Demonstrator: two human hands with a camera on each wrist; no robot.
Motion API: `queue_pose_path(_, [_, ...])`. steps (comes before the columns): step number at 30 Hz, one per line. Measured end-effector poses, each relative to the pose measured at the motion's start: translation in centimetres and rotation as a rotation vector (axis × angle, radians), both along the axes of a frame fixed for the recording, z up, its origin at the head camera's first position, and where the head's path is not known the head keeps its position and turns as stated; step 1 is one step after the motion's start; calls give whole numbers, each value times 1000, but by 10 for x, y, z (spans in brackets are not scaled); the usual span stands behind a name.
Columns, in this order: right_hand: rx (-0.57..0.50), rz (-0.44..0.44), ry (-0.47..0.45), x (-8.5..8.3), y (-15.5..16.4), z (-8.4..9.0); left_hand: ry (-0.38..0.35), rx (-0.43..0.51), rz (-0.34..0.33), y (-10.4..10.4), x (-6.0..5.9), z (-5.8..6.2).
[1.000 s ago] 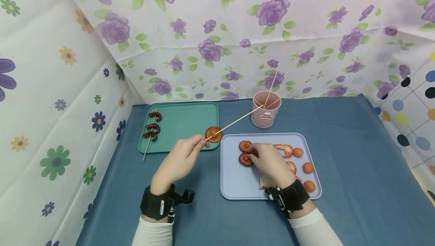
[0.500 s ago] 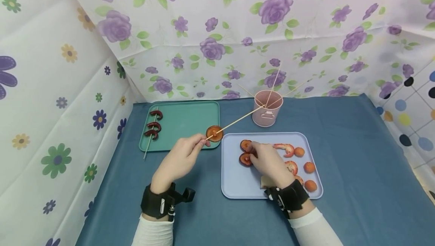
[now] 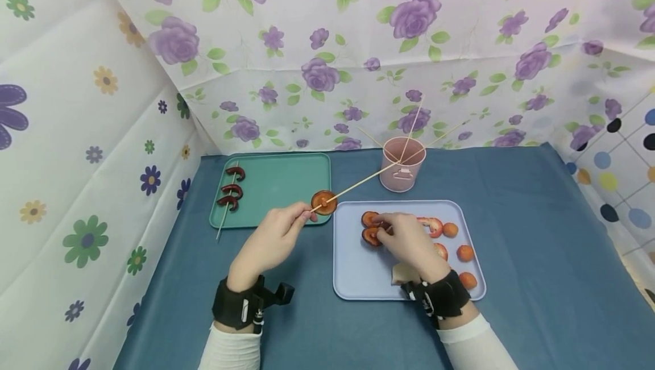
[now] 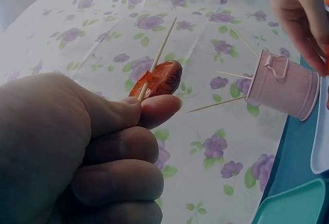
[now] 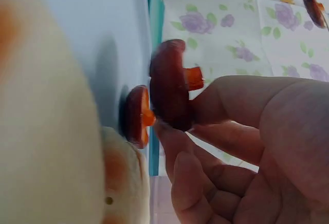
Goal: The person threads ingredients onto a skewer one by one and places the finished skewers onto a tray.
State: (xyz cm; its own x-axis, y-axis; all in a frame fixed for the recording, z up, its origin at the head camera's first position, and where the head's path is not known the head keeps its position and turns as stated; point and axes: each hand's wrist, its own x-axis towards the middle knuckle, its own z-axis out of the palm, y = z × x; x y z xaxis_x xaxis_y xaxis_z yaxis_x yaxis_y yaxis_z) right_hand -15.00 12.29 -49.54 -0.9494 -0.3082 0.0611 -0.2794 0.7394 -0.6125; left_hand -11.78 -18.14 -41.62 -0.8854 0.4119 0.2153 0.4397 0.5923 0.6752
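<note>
I have the left hand pinching a thin skewer between thumb and forefinger, close to its lower end, with the other fingers curled in. A brown mushroom is threaded on it just beyond the fingertips, and the bare length slants up and to the right. My right hand pinches the edge of a second mushroom, thumb and finger closed down to it; the right wrist view shows me its stem standing out from the cap. A third mushroom sits just beside it on the pale blue tray. On that tray I also make out shrimp-like pieces, orange balls along the right side and a pale block partly hidden by the right wrist. To the left, a green tray bears a loaded skewer with three dark red curved pieces, its lower end past the rim. Farther back I see a pink bucket with leaning skewers. Blue cloth covers the table.
</note>
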Motion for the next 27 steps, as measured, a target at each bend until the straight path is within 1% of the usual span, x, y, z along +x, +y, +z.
queue_pose_path(3, [-49,-15,-10,-2,4,1,1,-3,2,0,0,0])
queue_pose_path(5, [-81,-41,-21,-3,7,3,-2,-6,2,0,0,0])
queue_pose_path(12, [-202,-144,-100,-7,19,9,1,-12,9,-1,1,1])
queue_pose_path(14, [-259,-174,-137,-8,23,11,1,-12,7,0,0,1])
queue_pose_path(15, [-297,-189,-157,-9,26,12,-1,-10,6,0,0,1])
queue_pose_path(17, [-407,-208,-211,-9,29,15,-7,-11,4,0,1,0])
queue_pose_path(19, [-545,-222,-264,-9,33,20,-16,-11,-3,1,1,0])
queue_pose_path(21, [-673,-235,-292,-9,37,25,-25,-13,-12,2,1,0])
queue_pose_path(23, [-777,-243,-299,-8,40,31,-34,-16,-21,3,2,0])
queue_pose_path(27, [-884,-273,-256,-5,48,39,-45,-25,-36,4,2,0])
